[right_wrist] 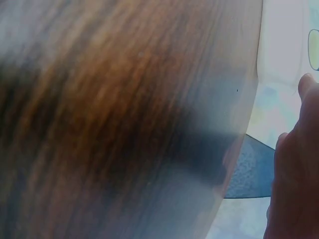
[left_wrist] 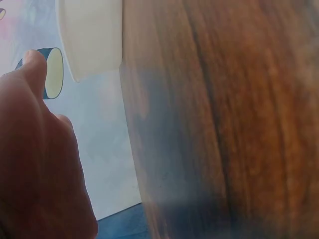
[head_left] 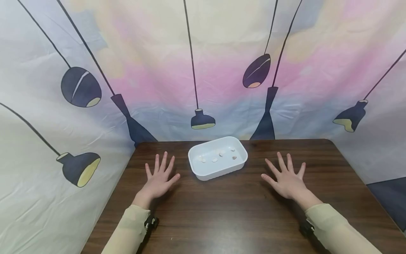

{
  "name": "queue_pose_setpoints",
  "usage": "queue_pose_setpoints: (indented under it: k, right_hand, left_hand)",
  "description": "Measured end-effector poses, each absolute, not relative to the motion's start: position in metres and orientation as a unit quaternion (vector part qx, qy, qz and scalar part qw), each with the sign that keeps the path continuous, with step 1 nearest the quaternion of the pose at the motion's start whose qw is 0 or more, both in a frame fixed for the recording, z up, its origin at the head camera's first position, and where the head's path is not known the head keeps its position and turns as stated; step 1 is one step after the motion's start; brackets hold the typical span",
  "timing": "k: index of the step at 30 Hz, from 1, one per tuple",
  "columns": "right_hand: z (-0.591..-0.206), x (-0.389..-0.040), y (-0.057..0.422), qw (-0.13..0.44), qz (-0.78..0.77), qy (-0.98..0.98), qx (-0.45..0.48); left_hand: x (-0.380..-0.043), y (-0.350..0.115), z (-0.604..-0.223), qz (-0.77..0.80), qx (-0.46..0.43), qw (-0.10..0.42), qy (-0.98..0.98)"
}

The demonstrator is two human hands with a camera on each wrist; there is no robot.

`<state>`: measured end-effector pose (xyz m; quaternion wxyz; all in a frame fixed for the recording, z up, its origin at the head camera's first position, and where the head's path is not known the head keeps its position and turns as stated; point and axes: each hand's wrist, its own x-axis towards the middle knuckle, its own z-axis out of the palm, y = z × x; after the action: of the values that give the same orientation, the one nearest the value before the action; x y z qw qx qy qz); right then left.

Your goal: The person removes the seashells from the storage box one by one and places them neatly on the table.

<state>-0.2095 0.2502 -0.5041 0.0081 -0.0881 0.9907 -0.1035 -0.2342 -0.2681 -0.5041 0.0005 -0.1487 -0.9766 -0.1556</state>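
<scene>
A white rectangular tray (head_left: 219,173) stands near the far edge of the table, slightly turned. Several small shell-like pieces (head_left: 221,153), pale and brownish, lie spread over its bottom. To the left of the tray is my left hand (head_left: 160,181), palm down with fingers spread and nothing held. My right hand (head_left: 287,181) is on the other side, farther from the tray, its fingers likewise spread and bare. In the left wrist view, the tray's side (left_wrist: 92,37) shows beyond the left hand (left_wrist: 42,159). The right wrist view has the tray (right_wrist: 281,42) past the right hand (right_wrist: 296,164).
The dark brown wooden table (head_left: 215,218) has rounded far corners. Behind it hangs a cloth backdrop (head_left: 158,70) printed with dark lamps on pastel colours. Each wrist carries a small black device, the left one (head_left: 151,223) and the right one (head_left: 306,228), at the sleeve cuffs.
</scene>
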Motion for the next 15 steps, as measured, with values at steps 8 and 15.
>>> queue_pose_setpoints:
  k: [8,15]
  right_hand:
    - [-0.5051,-0.2102,0.2532,0.011,-0.107,0.99,-0.087]
    - [-0.51,-0.2143,0.2544,0.006,-0.114,0.989,-0.097]
  left_hand:
    - [-0.2362,-0.2654,-0.5018,-0.147,-0.153,0.005,-0.977]
    - [-0.2373,-0.2643,-0.5036,-0.157,-0.156,0.008,-0.975]
